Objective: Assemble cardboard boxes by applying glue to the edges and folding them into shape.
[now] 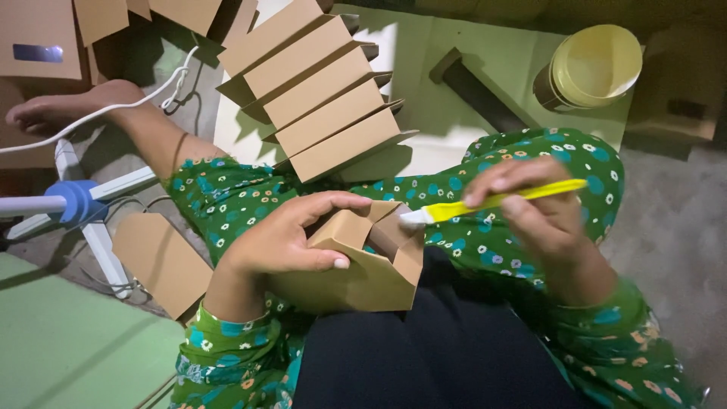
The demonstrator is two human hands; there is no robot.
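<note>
Cardboard fills the head view: a small brown cardboard box (363, 261), part-folded with its flaps up, rests on the lap of a seated person in green flowered clothing, near the middle of the scene. The left hand (284, 238) is closed around the box, fingers curled over its upper edge and thumb pressed along its near side. The right hand (541, 208) pinches a yellow brush (492, 201) between fingers and thumb, holding it almost level, its pale tip touching the raised flap at the box's right corner. Beyond the hands, on the far side, a row of folded brown boxes (326, 91) lies overlapped like steps on a pale green board (424, 45). At far right on that board sits a round yellow container (594, 64), open side turned toward the camera, with a dark stick (477, 91) lying between it and the row. A flat cardboard blank (163, 261) lies on the floor to the left, near a white stand with a blue joint (76, 201). A bare foot (64, 106) shows at far left, crossed by a white cable (113, 106).
</note>
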